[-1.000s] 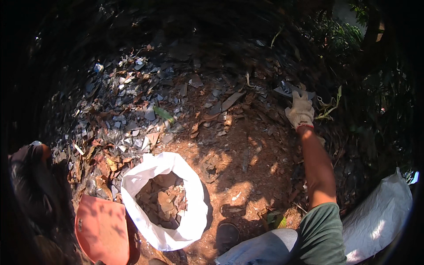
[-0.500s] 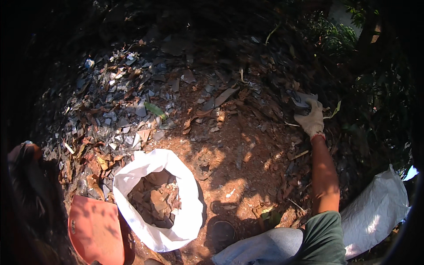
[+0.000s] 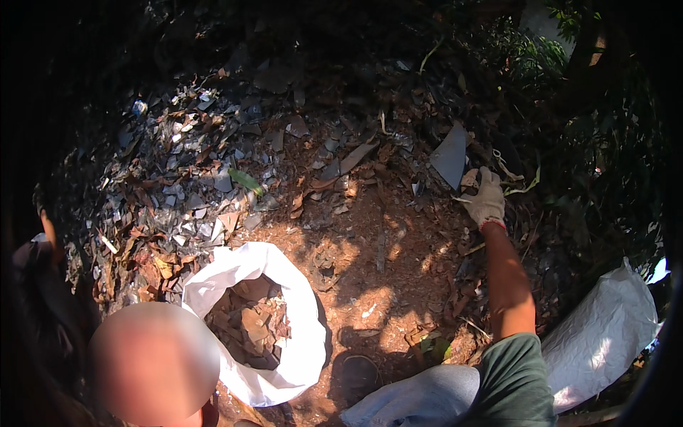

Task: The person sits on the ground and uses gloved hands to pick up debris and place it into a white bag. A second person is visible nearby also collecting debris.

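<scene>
Grey flat slate-like shard point(image 3: 449, 155) stands tilted, far up and right of the open white woven sack point(image 3: 302, 334) of rubble. Just beside it, the gloved right hand point(image 3: 486, 199) grips its lower edge.

open sack point(image 3: 302, 334): a white woven bag standing on the reddish ground at lower centre-left, its mouth rolled wide open; inside lie brown and grey flat broken pieces, filling it partway.
second sack point(image 3: 605, 334): a white bag of the same kind at the lower right edge, lying crumpled on the ground beside the person's right arm, sunlit, its mouth not visible.
labels, signs, screens: none to be seen.
</scene>
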Tool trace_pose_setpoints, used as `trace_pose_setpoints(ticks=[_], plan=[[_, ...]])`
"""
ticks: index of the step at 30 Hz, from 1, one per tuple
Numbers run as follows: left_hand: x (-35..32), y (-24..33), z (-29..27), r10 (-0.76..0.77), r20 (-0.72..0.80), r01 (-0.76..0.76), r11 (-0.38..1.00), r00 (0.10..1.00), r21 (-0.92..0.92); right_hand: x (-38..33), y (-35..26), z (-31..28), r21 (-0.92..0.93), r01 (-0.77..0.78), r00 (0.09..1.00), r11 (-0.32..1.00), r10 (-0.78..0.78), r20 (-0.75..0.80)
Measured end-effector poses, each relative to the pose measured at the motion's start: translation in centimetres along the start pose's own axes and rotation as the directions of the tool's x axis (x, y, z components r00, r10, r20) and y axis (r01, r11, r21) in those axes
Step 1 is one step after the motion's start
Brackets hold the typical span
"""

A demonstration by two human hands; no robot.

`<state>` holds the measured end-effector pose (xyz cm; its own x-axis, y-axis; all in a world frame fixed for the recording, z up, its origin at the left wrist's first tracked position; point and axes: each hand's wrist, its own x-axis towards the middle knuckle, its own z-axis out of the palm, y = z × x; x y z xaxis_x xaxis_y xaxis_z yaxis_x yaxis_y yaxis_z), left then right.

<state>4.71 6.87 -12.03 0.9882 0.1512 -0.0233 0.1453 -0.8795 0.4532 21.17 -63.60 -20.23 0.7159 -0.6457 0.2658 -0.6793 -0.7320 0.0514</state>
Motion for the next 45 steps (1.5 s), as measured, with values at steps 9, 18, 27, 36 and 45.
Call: trace_pose_setpoints(ticks=[9,18,27,36,45], plan=[[-0.2,0.6,-0.2,-0.023,0.015,0.023,0.999,1.0,0.041,-0.1,-1.4,-2.2,-0.049,0.054,0.998,0.997,-0.052,0.042],[-0.2,1.6,-0.4,0.009,0.03,-0.013,0.994,1.0,0.108,0.9,4.5,-3.3,0.751,-0.223,0.972,0.622,0.199,0.124],[1.0,1.1,0.6,0.177,0.023,-0.179,0.98,0.984,0.093,-2.7,9.2,-2.1,0.748,-0.424,0.86,-0.511,0.031,0.509],[3.5,3.7,7.7,0.014,0.344,0.048,0.984,0.939,-0.169,-10.8,-6.3,-5.6,0.546,-0.764,0.644,-0.343,-0.45,0.619],[4.7,4.3,14.7,-0.022,0.481,0.207,0.919,0.877,-0.336,-20.7,-20.8,-4.6,0.289,-0.906,0.005,0.308,-0.676,0.737]])
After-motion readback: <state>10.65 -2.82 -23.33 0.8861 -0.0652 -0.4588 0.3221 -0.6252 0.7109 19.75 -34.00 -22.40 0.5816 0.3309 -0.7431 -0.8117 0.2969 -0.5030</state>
